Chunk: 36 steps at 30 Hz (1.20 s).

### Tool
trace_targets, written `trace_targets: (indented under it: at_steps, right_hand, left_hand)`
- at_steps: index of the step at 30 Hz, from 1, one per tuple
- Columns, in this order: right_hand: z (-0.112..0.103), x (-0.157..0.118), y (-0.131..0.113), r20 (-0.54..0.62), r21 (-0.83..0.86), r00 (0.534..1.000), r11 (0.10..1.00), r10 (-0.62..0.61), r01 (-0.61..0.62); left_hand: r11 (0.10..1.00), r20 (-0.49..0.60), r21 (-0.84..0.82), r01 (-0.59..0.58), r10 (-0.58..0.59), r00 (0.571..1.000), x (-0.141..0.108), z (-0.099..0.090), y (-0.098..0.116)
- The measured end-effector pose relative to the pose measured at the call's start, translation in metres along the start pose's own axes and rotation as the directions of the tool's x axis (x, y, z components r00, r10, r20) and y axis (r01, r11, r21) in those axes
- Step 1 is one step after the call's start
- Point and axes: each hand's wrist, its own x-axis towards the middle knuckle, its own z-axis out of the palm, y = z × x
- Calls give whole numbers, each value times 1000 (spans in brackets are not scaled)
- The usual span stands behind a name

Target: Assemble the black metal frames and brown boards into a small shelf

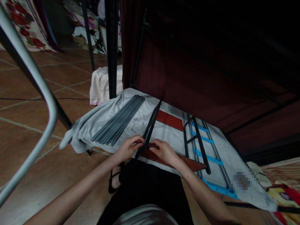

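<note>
My left hand (130, 147) is closed in a pinch at the near end of a black metal frame (153, 123). A small shiny piece, apparently a screw, shows at its fingertips. Just right of that frame, my right hand (165, 152) has its fingers closed over the edge of a reddish-brown board (191, 163). This board runs along the near side of the cloth, between the first frame and a second black frame (199, 140). Another reddish-brown board (170, 119) lies behind it. Small loose screws (135, 119) rest on the cloth to the left.
Grey metal tubes (119, 120) lie side by side on the left of the light grey cloth (127, 97). Blue-and-dark rack pieces (207, 159) are on the right. A black post (112, 50) rises behind, and a white curved tube (50, 106) crosses the left foreground.
</note>
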Motion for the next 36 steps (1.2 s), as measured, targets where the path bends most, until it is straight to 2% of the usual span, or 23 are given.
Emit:
trace_targets:
  at_steps: [3, 6, 9, 11, 14, 17, 20, 23, 25, 27, 29, 32, 34, 36]
  right_hand:
    - [1, 0, 2, 1, 2, 1000, 1000, 1, -1]
    - [1, 0, 4, -7, 2, 1000, 1000, -9, 9]
    - [1, 0, 4, -9, -4, 1000, 1000, -20, 20]
    - [1, 0, 4, -1, -6, 1000, 1000, -26, 26]
    - [2, 0, 4, -4, -8, 999, 999, -34, 34]
    - [3, 0, 5, -25, -17, 999, 999, -38, 37]
    - [3, 0, 6, -30, -20, 998, 999, -49, 48]
    - [4, 0, 7, -27, -8, 997, 998, -66, 66]
    - [5, 0, 8, -30, 3, 997, 997, -74, 74]
    - [5, 0, 8, -36, 0, 997, 997, -74, 74]
    - [4, -1, 8, -39, -15, 997, 997, -72, 71]
    - [3, -1, 8, -34, -26, 997, 997, -75, 74]
    - [3, -1, 8, -28, -25, 996, 997, -80, 80]
    - [4, 0, 9, -23, -26, 997, 997, -79, 79]
  left_hand:
    - [990, 17, -111, 92, -90, 996, 1, 0, -2]
    - [988, -48, -85, 131, -136, 990, 3, 4, -6]
    - [999, -80, 20, 48, -46, 996, 1, 5, -6]
    - [999, -54, 52, 3, 0, 999, 0, 4, -4]
    - [994, 4, -59, 97, -97, 995, 1, 2, -3]
    - [977, -7, -106, 185, -186, 982, 4, 3, -3]
    - [996, -45, 16, 83, -82, 996, 4, 5, 0]
    - [994, -2, 99, -38, 38, 999, 3, 3, 5]
    - [999, 11, 32, 2, -3, 1000, 3, 1, 5]
    - [993, -2, -57, 107, -107, 994, 4, 1, 3]
    - [981, -14, -72, 179, -180, 983, 5, 3, 1]
    - [992, -39, 28, 123, -122, 992, 5, 5, 2]
    - [995, -16, 87, 52, -51, 999, 4, 4, 6]
    - [996, 12, 74, 52, -53, 999, 4, 3, 10]
